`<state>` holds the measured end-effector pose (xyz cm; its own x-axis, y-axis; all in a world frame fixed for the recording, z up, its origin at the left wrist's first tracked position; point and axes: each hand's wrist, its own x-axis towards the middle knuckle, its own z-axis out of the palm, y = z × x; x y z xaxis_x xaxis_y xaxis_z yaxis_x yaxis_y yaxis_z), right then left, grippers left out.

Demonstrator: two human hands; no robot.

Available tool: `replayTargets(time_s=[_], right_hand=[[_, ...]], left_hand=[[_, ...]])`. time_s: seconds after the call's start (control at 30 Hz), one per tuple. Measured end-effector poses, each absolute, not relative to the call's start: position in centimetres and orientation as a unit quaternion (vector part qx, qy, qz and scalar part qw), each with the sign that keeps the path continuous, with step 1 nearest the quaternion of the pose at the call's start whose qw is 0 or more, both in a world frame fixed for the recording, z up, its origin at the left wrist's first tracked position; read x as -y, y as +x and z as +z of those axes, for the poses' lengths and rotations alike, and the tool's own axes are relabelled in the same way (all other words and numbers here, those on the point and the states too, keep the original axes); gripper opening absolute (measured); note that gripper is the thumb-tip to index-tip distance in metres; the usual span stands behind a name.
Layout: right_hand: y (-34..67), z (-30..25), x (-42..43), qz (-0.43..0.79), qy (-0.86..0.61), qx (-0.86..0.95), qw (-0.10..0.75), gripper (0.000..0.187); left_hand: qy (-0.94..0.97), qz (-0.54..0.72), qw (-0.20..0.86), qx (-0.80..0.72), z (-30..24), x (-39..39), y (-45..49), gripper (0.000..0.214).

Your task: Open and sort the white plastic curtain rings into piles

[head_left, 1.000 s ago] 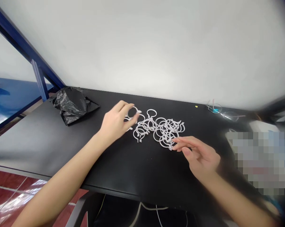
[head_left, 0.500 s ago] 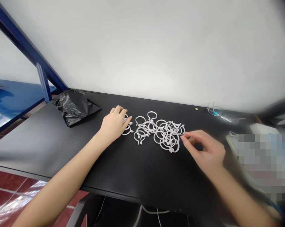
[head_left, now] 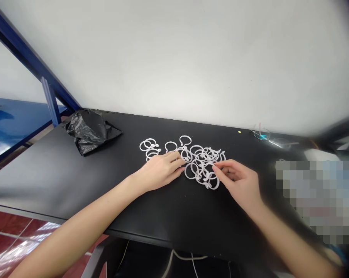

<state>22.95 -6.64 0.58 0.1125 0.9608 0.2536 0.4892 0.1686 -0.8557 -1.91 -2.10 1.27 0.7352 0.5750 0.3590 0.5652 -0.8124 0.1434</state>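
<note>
A heap of interlinked white plastic curtain rings (head_left: 202,166) lies on the black table top (head_left: 61,185). A smaller group of the same rings (head_left: 149,148) sits apart to its left. My left hand (head_left: 161,170) lies with its fingers together across the heap's left edge, its fingertips over the rings. My right hand (head_left: 238,179) reaches the heap's right side, its fingertips among the rings. Whether those fingers grip a ring, I cannot tell.
A crumpled black plastic bag (head_left: 87,131) lies at the table's far left. A pair of glasses (head_left: 261,134) rests near the far right edge. A pixelated patch (head_left: 316,197) hides the right side. A blue metal frame (head_left: 26,46) rises at the left.
My left hand has slid right, off the smaller ring group and onto the heap, uncovering those rings. My right hand has moved left and closed in on the heap's right side.
</note>
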Motion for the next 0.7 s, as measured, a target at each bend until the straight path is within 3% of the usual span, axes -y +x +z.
replayTargets(time_s=[0.23, 0.53, 0.7], right_hand=[[23.2, 1.7, 6.9, 0.291, -0.553, 0.549, 0.556, 0.01], [23.1, 1.1, 6.7, 0.294, -0.542, 0.53, 0.582, 0.014], [22.9, 1.3, 6.9, 0.327, -0.516, 0.542, 0.577, 0.011]], left_hand=[[0.926, 0.237, 0.004, -0.292, 0.9, 2.1, -1.9, 0.022], [0.932, 0.242, -0.001, -0.272, 0.8, 2.5, -1.6, 0.022], [0.918, 0.272, 0.1, -0.272, 1.0, 3.0, -1.3, 0.023]])
